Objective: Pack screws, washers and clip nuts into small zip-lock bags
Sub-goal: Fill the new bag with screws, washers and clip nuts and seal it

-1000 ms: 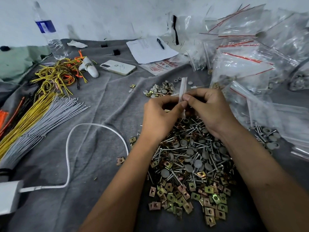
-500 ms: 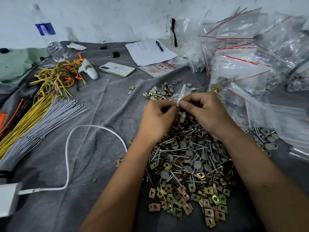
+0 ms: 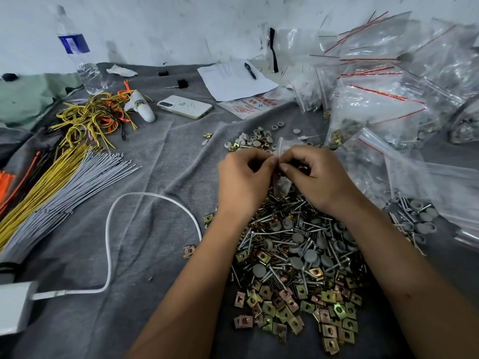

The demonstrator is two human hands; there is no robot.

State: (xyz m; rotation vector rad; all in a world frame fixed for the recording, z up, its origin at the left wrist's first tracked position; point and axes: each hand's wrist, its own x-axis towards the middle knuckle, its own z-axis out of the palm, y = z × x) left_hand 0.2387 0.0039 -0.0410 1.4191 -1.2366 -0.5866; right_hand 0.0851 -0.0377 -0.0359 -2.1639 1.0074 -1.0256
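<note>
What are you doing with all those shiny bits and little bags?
A person is packing hardware into small bags. Both hands, left hand and right hand, pinch a little clear bag by its top, just above a big pile of screws, grey washers and clip nuts. Filled bags are heaped on the right of the grey cloth.

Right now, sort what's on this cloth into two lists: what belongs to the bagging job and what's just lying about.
Part of the job:
small bag, pinched by left hand and right hand
screws
grey washers
clip nuts
filled bags

Just lying about:
water bottle
phone
paper with pen
white cable
wire bundles
</note>
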